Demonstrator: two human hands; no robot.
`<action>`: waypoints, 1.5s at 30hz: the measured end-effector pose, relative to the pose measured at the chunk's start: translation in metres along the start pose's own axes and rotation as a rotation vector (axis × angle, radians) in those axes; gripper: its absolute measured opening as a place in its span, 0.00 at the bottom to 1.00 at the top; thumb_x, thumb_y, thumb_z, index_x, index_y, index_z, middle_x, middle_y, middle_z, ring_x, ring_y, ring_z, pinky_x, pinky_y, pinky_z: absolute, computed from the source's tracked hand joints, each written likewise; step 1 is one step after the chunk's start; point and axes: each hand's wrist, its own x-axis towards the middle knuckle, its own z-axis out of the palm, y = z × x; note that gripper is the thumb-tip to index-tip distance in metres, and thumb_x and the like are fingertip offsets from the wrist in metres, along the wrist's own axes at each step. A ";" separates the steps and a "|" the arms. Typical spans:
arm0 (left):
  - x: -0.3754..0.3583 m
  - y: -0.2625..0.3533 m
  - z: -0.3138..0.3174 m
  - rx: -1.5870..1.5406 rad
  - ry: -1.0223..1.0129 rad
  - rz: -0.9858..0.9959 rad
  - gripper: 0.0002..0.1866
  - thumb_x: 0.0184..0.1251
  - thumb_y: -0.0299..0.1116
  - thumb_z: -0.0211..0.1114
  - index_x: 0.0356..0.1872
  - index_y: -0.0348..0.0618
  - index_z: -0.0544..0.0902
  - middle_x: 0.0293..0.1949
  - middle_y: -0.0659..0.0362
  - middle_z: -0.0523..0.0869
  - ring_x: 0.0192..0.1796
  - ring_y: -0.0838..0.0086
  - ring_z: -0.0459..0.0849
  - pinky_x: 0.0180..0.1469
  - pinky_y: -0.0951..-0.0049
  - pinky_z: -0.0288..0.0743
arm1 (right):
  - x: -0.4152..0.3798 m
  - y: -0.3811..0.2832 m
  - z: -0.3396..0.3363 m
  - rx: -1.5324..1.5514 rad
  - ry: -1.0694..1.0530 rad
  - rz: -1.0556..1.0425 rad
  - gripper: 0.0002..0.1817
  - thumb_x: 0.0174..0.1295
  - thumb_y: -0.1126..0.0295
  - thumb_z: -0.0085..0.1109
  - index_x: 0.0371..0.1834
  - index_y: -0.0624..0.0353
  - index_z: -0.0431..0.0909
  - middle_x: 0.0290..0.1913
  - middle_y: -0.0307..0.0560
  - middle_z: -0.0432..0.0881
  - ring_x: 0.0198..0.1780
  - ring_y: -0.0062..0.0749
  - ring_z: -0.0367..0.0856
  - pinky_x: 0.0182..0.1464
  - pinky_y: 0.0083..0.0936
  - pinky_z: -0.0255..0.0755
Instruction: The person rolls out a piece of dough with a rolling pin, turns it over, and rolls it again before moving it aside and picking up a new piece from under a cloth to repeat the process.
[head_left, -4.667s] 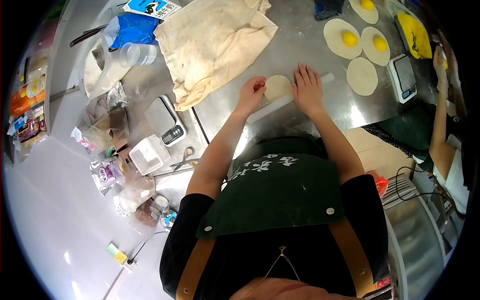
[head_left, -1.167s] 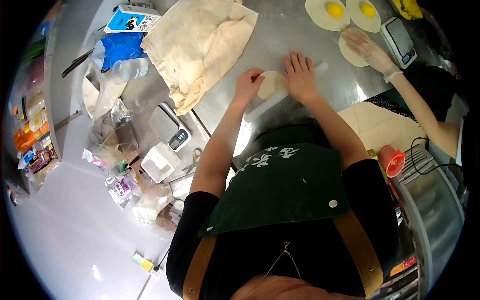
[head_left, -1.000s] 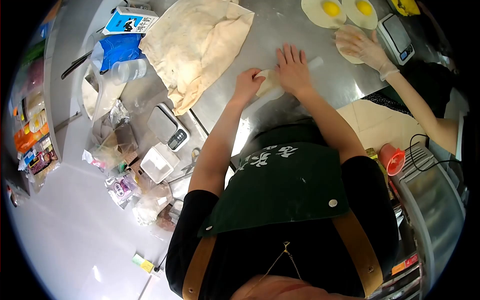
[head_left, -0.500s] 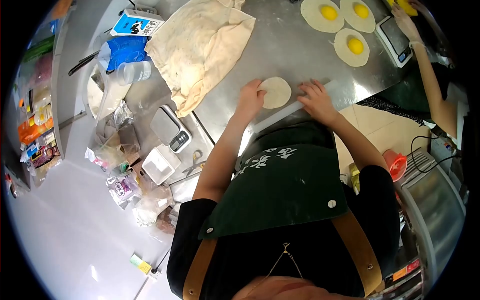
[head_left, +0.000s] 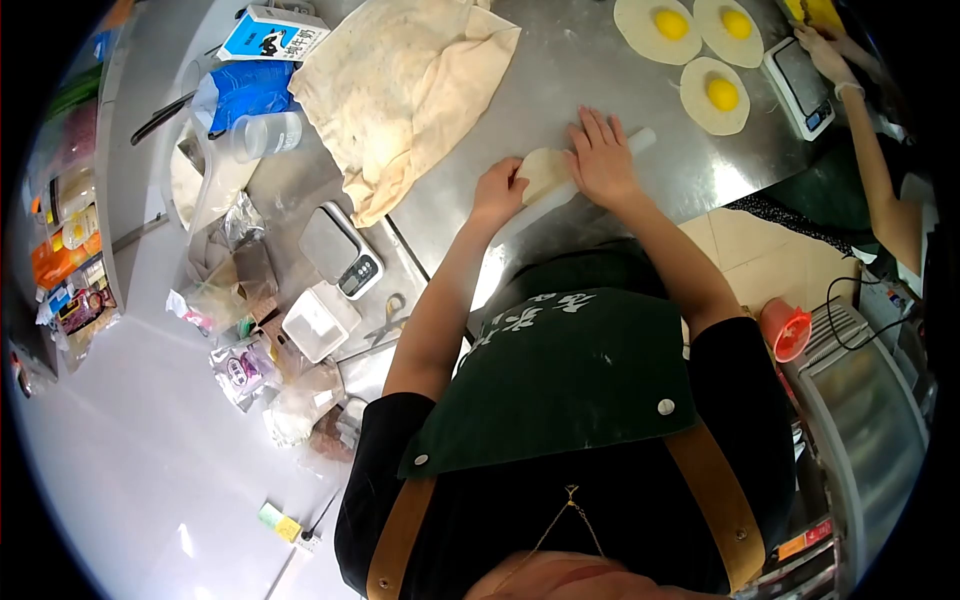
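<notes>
A thin round dough wrapper (head_left: pixel 543 176) lies on the steel table in front of me. My left hand (head_left: pixel 500 190) pinches its left edge between thumb and fingers. Across the wrapper's near right side runs a white rolling pin (head_left: pixel 540 214). My right hand (head_left: pixel 604 160) rests on the pin with fingers stretched out, palm down, covering part of the pin and the wrapper's right edge. Farther off at the right lie flat dough rounds (head_left: pixel 714 112), each with a yellow ball (head_left: pixel 722 94) in its middle.
A beige cloth (head_left: pixel 400 110) is spread at the left. Beyond it are a milk carton (head_left: pixel 272 38) and a clear cup (head_left: pixel 268 134). Kitchen scales (head_left: pixel 342 250), a white container (head_left: pixel 320 322) and scissors (head_left: pixel 388 320) sit nearer. At right, a co-worker's hand (head_left: pixel 825 55) is near another scale (head_left: pixel 800 85).
My right hand has moved left and forward, and its fingers now stretch over the pin. The pin has shifted forward over the wrapper. My left hand stays at the wrapper's edge.
</notes>
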 end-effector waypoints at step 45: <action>-0.005 -0.007 -0.013 0.092 -0.045 -0.056 0.15 0.60 0.29 0.65 0.48 0.38 0.82 0.40 0.47 0.86 0.44 0.55 0.85 0.48 0.61 0.77 | -0.009 -0.021 0.005 0.013 0.029 -0.038 0.21 0.59 0.59 0.59 0.52 0.59 0.77 0.63 0.54 0.73 0.67 0.46 0.68 0.73 0.49 0.53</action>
